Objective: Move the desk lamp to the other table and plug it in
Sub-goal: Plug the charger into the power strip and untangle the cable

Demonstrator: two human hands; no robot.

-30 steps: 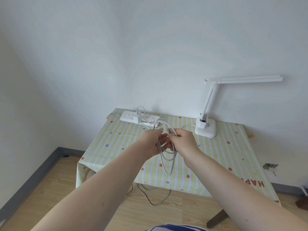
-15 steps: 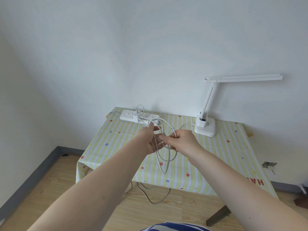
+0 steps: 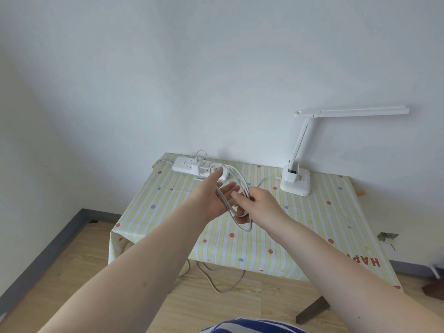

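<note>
One white desk lamp with a square base and a long flat head (image 3: 296, 181) stands upright at the far right of one table covered by a yellow-striped cloth with coloured dots (image 3: 319, 227), close to the wall. One white power strip (image 3: 185, 165) lies at the far left of the same table, and one white adapter (image 3: 195, 167) is plugged in it. A thin white cable (image 3: 240, 186) goes from the lamp base toward the middle, where it is gathered in several loops (I cannot count them surely).

Two bare hands are above the table. The right hand (image 3: 260, 204) has its fingers curled around the bundle of loops and holds it, the thumb pressing on top. The left hand (image 3: 213, 195) is spread, fingers straight and pointing toward the power strip; the loops pass around its fingers and across the palm, but it does not grip them.

Under the table, a grey cord (image 3: 216, 280) lies curved on the wooden floor (image 3: 72, 272)
</note>
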